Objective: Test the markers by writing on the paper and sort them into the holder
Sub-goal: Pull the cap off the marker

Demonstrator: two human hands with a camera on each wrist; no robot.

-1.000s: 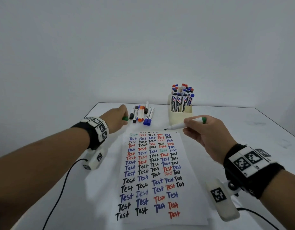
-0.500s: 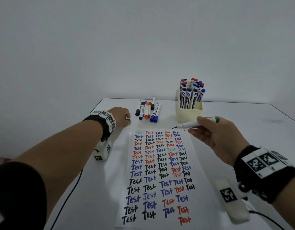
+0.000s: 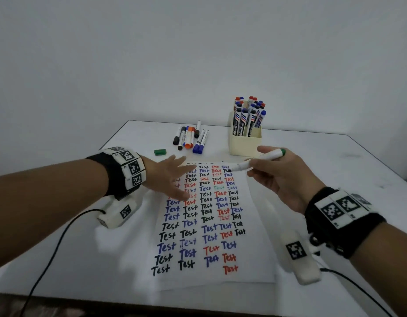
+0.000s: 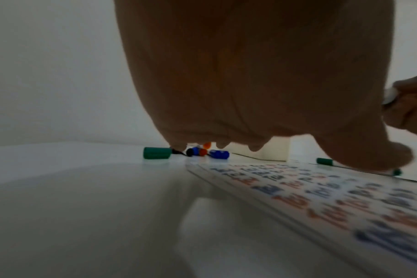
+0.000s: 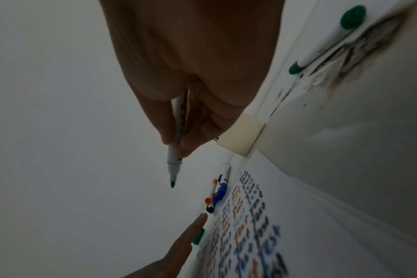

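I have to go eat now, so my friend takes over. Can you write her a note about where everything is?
Right hand holds the uncapped green marker above the paper's top. Left hand is open over the paper's upper left.
Green cap lies on the table; loose markers beside it.
Done: many markers in the holder.
Left: test green, cap it, sort it, then the loose ones.

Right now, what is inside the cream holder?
The cream holder holds a bunch of capped markers standing upright, with blue, red and black caps showing above its rim. Its wall hides their lower ends and the bottom, so anything else inside cannot be seen.
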